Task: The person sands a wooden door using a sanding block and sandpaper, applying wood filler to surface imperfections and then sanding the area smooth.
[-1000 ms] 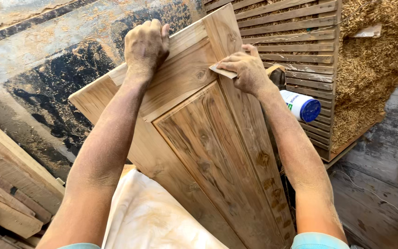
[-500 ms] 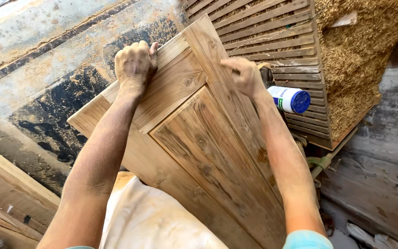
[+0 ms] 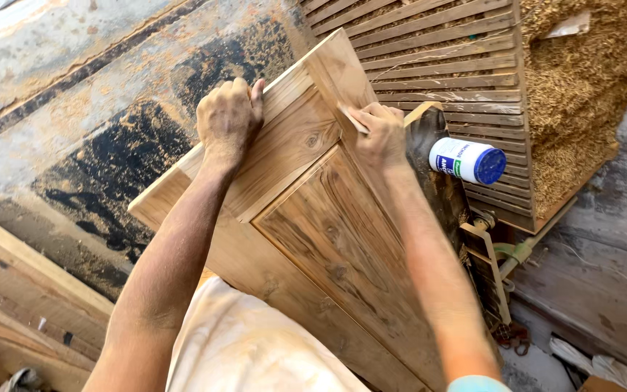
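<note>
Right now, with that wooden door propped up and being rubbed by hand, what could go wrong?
1. The door stands tilted, steadied only by the left hand on its top rail; it might slip sideways.
2. The right hand presses a small sanding piece along the edge, so fingers could catch splinters.
3. The bottle lies on its side by the door and might roll off.

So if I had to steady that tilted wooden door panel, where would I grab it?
Grip the wooden door panel by its top rail, from above, as the left hand does. That edge is raised, bare and thin enough for fingers to hook over.
</note>
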